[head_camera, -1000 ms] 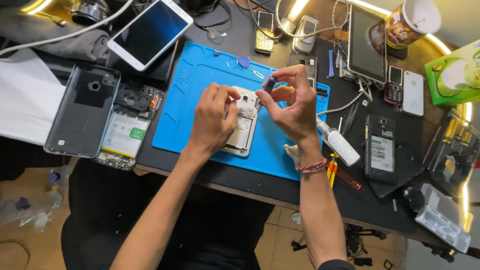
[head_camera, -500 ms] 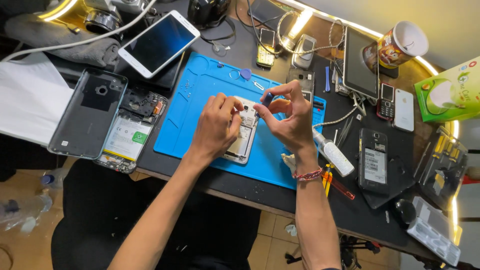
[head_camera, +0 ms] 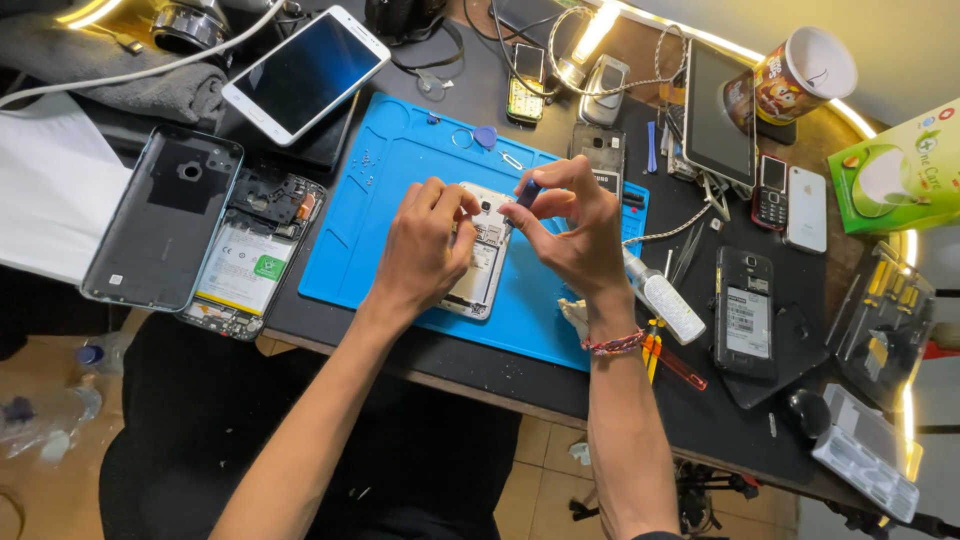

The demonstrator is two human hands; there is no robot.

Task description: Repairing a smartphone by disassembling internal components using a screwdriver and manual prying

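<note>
The right hand (head_camera: 570, 225) sits lower and closer to the left hand (head_camera: 425, 245) than a second ago — its pinched dark-blue tool (head_camera: 527, 193) now tips down onto the opened white phone (head_camera: 482, 255). The view itself shifts — the blue mat (head_camera: 370, 230) slides right in frame.

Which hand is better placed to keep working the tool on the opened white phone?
Right. The right hand pinches the small dark-handled tool with its tip over the opened white phone. The left hand lies across the phone on the blue mat, apparently steadying it.
</note>
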